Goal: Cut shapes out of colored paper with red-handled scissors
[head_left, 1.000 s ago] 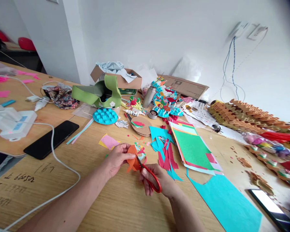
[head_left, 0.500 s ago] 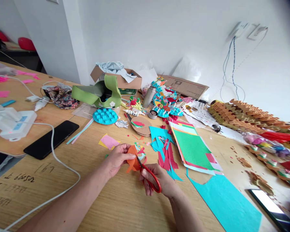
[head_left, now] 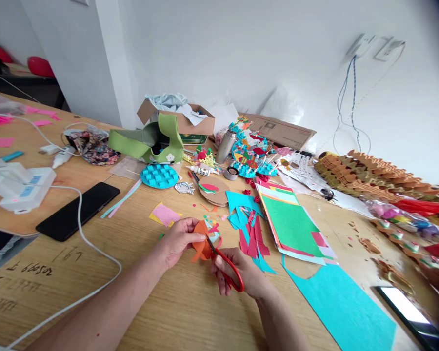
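You're snipping orange paper (head_left: pixel 201 248) at twelve o'clock, your left hand (head_left: pixel 179 241) pinching it, your right hand (head_left: pixel 237 273) pressing red-handled scissors (head_left: pixel 229 274) together; the cut calls for a steady pinch.

You can read a handwritten "167" (head_left: pixel 66 254) in black on the worktop (head_left: pixel 190 321). Beside it, you'll see a longer handwritten number (head_left: pixel 29 269), too unclear to make out, and fainter writing (head_left: pixel 3 304) below it that's illegible.
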